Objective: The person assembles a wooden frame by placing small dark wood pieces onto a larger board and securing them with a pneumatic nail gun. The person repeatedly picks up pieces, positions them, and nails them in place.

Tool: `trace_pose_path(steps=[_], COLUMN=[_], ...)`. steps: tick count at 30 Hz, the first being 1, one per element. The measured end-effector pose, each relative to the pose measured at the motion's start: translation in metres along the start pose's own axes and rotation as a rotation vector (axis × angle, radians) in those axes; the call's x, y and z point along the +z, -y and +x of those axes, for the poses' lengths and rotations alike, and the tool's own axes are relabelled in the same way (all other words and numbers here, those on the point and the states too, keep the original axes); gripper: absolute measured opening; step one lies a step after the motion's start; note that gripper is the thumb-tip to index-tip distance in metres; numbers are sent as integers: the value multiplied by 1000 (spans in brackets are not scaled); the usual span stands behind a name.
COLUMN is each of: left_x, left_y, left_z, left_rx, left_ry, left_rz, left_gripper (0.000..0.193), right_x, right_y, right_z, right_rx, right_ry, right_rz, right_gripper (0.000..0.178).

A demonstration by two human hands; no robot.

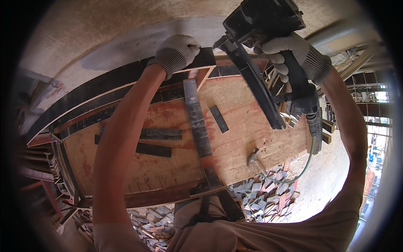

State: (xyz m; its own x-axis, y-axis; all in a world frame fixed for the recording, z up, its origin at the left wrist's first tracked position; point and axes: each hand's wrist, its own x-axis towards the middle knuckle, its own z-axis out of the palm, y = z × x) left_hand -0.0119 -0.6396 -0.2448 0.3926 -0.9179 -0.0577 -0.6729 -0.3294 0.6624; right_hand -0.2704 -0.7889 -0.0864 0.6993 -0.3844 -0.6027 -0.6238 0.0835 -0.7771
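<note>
My left hand (178, 51), in a whitish knit glove, is closed at the far edge of a long black-faced board (105, 89), near its right end. Its curled fingertips are partly hidden. In my right hand (294, 54), gloved alike, is the handle of a black nail gun (268, 21), held above the right part of the work. The gun's long magazine (256, 86) slants down towards me, and a thin green hose (310, 161) hangs from its handle. Below lies a wooden panel (235, 147) crossed by a dark strip (196, 122).
Short black wood pieces (218, 119) lie on the panel. A hammer (255, 160) rests near its right front edge. Many wood offcuts (273, 191) cover the floor on the near side. Stacked strips (357, 63) stand at the far right, beside a metal grid (378, 101).
</note>
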Motion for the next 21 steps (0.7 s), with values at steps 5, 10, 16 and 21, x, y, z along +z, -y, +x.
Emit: trace_pose_path(steps=[5, 10, 16, 21], left_x=[1, 4, 3, 2], left_y=[-1, 0, 0, -2], left_z=[-1, 1, 2, 1], left_rx=[21, 13, 19, -22], left_ry=[-32, -57, -64, -19], left_rz=[30, 60, 90, 48], left_gripper=[26, 25, 26, 26], right_x=[-3, 13, 28, 33], right_y=[-9, -8, 2, 10], right_z=[17, 5, 5, -4], right_rx=[78, -14, -38, 22], right_ry=[80, -103, -37, -153], right_rz=[273, 20, 44, -19], right_gripper=[27, 24, 27, 30])
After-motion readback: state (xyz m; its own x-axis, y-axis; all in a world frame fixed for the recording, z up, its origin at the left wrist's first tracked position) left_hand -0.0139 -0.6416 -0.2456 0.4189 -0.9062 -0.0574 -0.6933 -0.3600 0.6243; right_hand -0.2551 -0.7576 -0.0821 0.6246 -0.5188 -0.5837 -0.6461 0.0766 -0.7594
